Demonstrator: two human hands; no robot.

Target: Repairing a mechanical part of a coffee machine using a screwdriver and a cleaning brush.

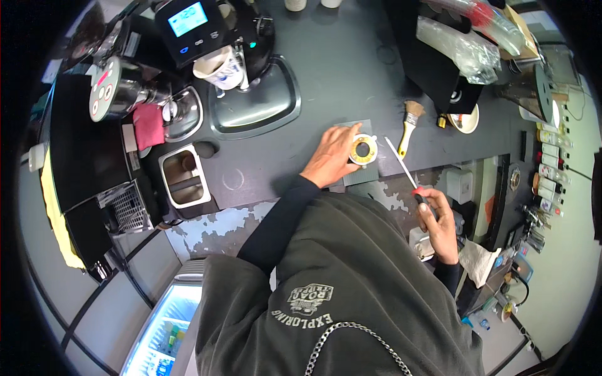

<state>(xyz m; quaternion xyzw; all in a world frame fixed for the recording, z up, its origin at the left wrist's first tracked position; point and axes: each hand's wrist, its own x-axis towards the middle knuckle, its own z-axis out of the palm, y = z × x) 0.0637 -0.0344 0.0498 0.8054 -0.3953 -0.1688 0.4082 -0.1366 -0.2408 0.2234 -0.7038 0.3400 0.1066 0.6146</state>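
Note:
My left hand [331, 155] rests on the counter with fingers and thumb closed round the edge of a grinder burr [372, 152], a round pale metal ring with a gold inner face and a dark central hole. Beneath it lies a grey mat [362, 177]. A screwdriver [404, 167] with a red and black handle is gripped in my right hand [441, 227], out past the counter's front edge. Its shaft slants up and left, the tip near the burr but apart from it. Just right of the tip lies a brush [409, 130] with a pale yellow-and-white handle.
A white bowl [471, 119] stands beyond the brush, by a black machine. At the left are a drip tray [257, 106], a coffee machine with a lit screen [188, 20], a paper cup [221, 67], a pink cloth [148, 127] and a metal knock box [184, 177].

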